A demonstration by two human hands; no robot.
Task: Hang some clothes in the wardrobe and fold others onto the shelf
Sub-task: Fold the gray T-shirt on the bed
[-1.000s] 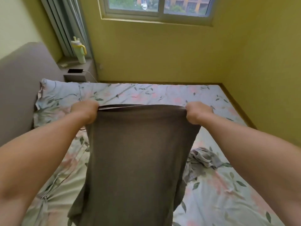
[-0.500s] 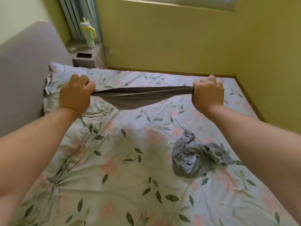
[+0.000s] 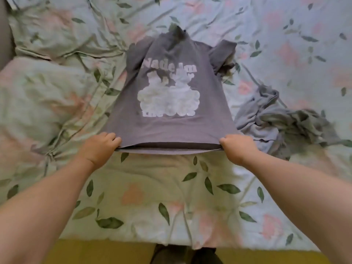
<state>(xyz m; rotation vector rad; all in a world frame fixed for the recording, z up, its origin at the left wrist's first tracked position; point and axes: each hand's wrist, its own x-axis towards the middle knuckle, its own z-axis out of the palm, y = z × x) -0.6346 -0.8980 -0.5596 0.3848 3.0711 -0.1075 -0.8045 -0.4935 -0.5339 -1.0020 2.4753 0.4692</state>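
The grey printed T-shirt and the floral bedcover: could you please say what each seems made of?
The T-shirt: probably soft, matte cotton-like knit; it drapes limply and pulls taut between the left hand and right hand. The floral bedcover: probably thin woven cloth, matte; it shows many sharp creases.

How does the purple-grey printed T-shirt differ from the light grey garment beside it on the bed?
The purple-grey printed T-shirt lies mostly spread out; the light grey garment is a crumpled heap. The T-shirt bears a white print; the garment shows none. The left hand and right hand grip the T-shirt's hem; nothing touches the garment. Both rest on the floral bed sheet.
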